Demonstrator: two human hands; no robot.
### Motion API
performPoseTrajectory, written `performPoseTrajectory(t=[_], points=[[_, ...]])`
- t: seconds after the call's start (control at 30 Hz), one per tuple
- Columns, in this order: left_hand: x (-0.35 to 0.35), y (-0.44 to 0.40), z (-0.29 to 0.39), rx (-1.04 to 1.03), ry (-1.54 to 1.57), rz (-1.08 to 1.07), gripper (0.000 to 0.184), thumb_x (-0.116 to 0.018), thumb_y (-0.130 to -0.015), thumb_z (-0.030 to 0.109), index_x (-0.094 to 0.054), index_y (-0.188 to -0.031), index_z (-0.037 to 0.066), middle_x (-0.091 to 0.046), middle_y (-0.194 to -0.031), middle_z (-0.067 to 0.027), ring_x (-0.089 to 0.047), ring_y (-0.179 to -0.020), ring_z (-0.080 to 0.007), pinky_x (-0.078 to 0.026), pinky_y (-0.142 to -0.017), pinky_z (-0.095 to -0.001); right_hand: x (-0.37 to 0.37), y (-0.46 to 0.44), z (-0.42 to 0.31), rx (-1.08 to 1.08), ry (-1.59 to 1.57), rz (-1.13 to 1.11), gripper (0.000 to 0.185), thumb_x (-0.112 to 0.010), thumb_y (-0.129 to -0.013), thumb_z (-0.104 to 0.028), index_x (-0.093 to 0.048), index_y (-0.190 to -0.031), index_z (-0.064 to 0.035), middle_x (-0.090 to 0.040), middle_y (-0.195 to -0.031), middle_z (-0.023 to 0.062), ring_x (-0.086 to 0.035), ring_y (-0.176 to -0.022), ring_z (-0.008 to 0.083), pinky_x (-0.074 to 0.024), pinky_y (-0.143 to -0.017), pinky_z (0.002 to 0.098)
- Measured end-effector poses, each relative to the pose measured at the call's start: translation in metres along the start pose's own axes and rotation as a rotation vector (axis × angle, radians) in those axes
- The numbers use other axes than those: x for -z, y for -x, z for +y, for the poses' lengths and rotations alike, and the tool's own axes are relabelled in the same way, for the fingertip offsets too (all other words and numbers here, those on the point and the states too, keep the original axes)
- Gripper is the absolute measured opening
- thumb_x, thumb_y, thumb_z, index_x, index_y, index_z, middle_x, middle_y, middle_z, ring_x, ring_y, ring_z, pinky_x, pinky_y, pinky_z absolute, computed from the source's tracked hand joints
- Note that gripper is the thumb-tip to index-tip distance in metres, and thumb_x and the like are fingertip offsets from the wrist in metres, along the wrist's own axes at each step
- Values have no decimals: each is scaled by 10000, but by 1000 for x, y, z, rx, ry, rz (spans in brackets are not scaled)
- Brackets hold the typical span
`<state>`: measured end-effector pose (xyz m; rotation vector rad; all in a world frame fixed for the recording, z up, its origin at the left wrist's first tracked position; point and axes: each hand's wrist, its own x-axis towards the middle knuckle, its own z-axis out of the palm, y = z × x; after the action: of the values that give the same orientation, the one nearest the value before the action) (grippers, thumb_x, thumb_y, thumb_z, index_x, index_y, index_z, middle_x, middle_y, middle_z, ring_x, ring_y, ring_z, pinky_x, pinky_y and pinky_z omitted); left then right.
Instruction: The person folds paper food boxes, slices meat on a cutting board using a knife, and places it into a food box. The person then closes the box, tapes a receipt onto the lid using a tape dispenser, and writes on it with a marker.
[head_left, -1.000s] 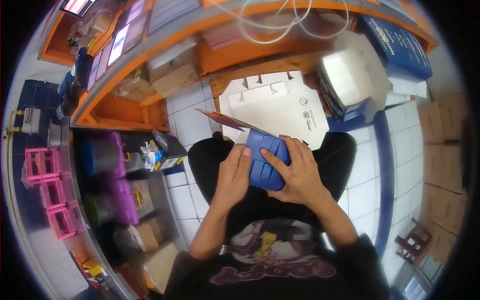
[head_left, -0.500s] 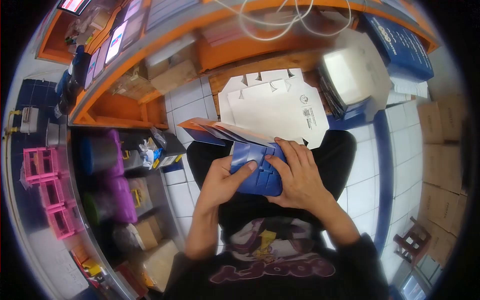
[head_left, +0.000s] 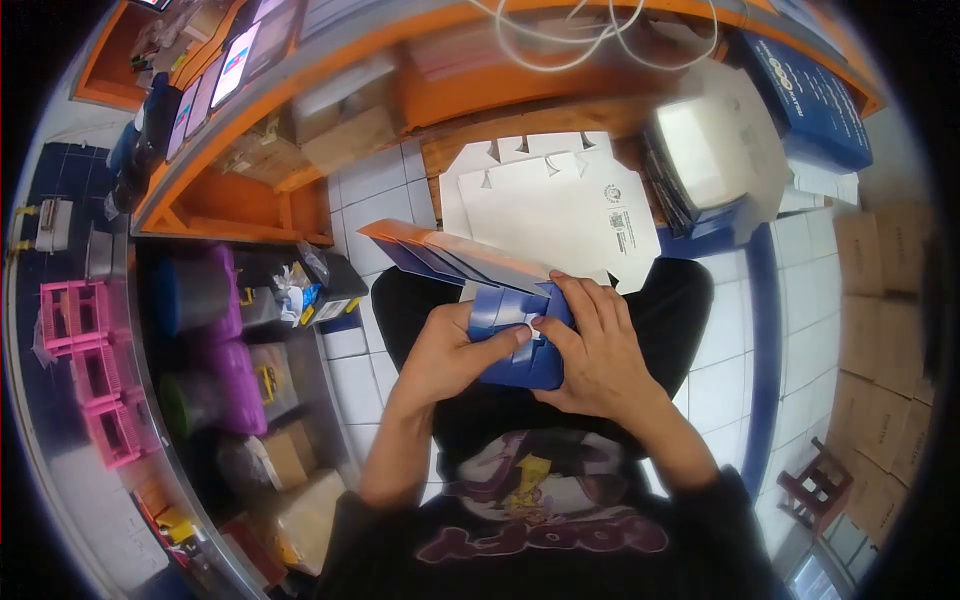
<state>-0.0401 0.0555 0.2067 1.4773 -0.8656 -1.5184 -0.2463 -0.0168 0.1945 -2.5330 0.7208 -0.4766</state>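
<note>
Left hand pinches the left side of blue cardboard, thumb on top; right hand grips the right side, thumb near the other. Cardboard is over the lap, just off the wooden surface's near edge; orange-and-blue layers fan out leftward. White sheets lie flat on the surface, stacked boxes toward its right end.

The carton is blue, its flaps orange and blue; sheets white, printed black; shirt black, lettered purplish; baskets pink; boxes brown; tiles white.
</note>
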Motion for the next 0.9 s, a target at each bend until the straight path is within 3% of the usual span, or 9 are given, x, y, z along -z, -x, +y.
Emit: performPoseTrajectory(t=[0.2, 0.5, 0.6, 0.63, 0.7, 0.73, 0.8, 0.83, 0.9], points=[[3, 7, -3, 1, 22, 70, 231, -744, -899, 34, -729, -1116, -41, -739, -1002, -49, -649, -883, -99, -539, -812, -274, -1, 1, -2, 8, -65, 30, 768, -934, -536, -338, -607, -1198, -129, -453, -1445, 242, -457, -1316, 433, -376, -1076, 564], [0, 4, 5, -1, 60, 84, 207, -756, -908, 84, -739, -1070, -42, -719, -874, -40, -632, -761, -75, -515, -694, -239, -1, -1, -1, 22, -50, 30, 790, -930, -528, -325, -592, -1214, -126, -457, -1435, 250, -456, -1308, 453, -383, -1071, 578], [7, 4, 3, 40, -77, 97, 301, -679, -994, 236, -733, -1067, -52, -735, -898, -76, -657, -827, -110, -525, -772, -266, 3, -3, 8, -50, -135, 19, 831, -929, -583, -325, -534, -1287, -130, -467, -1418, 242, -479, -1302, 415, -401, -1079, 515], [15, 3, -1, -136, 9, 170, 414, -593, -1032, 332, -729, -1073, -57, -740, -917, -96, -663, -865, -139, -518, -837, -293, -1, 1, 16, -51, -134, 21, 831, -929, -583, -325, -534, -1287, -130, -467, -1418, 242, -479, -1302, 415, -401, -1079, 515], [26, -1, -8, -380, -28, 397, 675, -348, -1094, 499, -721, -1057, -62, -742, -936, -135, -662, -935, -211, -473, -992, -365, -19, 11, 40, -344, -787, 160, 891, -922, -649, -312, -439, -1373, -120, -477, -1408, 206, -505, -1288, 329, -416, -1075, 437], [32, -6, -19, -383, -26, 401, 675, -348, -1094, 499, -721, -1057, -62, -742, -936, -135, -662, -935, -211, -473, -992, -365, -22, 15, 49, -340, -786, 158, 891, -922, -649, -312, -439, -1373, -120, -477, -1408, 206, -505, -1288, 329, -416, -1075, 437], [49, -19, -44, -688, -318, 402, 643, -341, -1102, 460, -719, -980, -46, -738, -914, -129, -659, -911, -212, -470, -1002, -359, -30, 19, 61, -535, -1353, 148, 889, -884, -725, -280, -361, -1420, -97, -513, -1365, 169, -526, -1251, 254, -422, -1069, 392], [42, -25, -50, -712, -386, 500, 604, -346, -1110, 406, -687, -866, -28, -712, -840, -111, -639, -824, -183, -498, -877, -323, -36, 21, 64, -529, -1356, 136, 889, -884, -725, -280, -361, -1420, -97, -513, -1365, 169, -526, -1251, 254, -422, -1069, 392], [35, -24, -62, -602, -247, 602, 587, -355, -1110, 386, -668, -832, -26, -694, -808, -98, -615, -772, -164, -487, -799, -311, -47, 30, 65, -685, -1560, 167, 817, -836, -754, -222, -370, -1411, -83, -560, -1298, 141, -560, -1206, 235, -448, -1049, 390]])
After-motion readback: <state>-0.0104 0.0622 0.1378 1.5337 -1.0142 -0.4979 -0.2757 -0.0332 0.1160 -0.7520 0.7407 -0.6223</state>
